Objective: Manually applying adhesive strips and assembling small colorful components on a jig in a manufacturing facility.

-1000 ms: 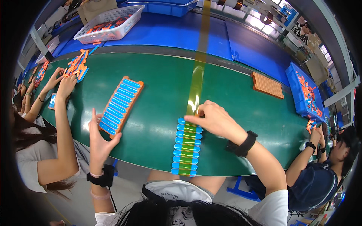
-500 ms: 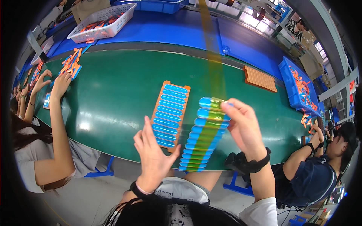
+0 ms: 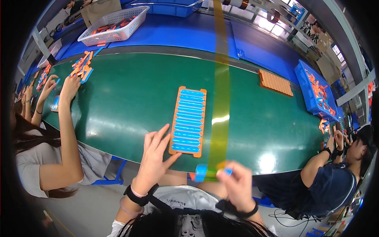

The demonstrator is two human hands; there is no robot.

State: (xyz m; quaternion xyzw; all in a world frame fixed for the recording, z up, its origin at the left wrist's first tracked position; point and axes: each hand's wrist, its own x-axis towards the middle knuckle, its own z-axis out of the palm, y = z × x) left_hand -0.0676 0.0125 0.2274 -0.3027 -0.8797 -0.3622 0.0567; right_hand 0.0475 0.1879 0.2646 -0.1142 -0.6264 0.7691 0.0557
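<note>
An orange grooved tray [image 3: 202, 136] lies on the green table, with a blue flat strip [image 3: 188, 128] in each of its several grooves. My left hand [image 3: 154, 156] is at the tray's lower left corner, fingers spread, fingertips and thumb by its edges. Past the table's near edge, my right hand [image 3: 239, 183] pinches the end of a translucent yellow tape [image 3: 221, 94], where a blue strip [image 3: 201, 173] is stuck. This end is blurred; other strips on the tape there are hidden. From the top of the view, the tape runs taut down to my right hand, passing right of the tray.
A second orange tray [image 3: 276, 83] lies at the far right, beside a blue bin [image 3: 312, 108] of orange and blue pieces. At the back left stands a white basket [image 3: 132, 29], near a loose pile [image 3: 81, 67]. People work on both sides.
My right hand has come down toward me, drawing the tape longer. The row of blue strips on it has dropped mostly from view. My left hand stays by the tray.
</note>
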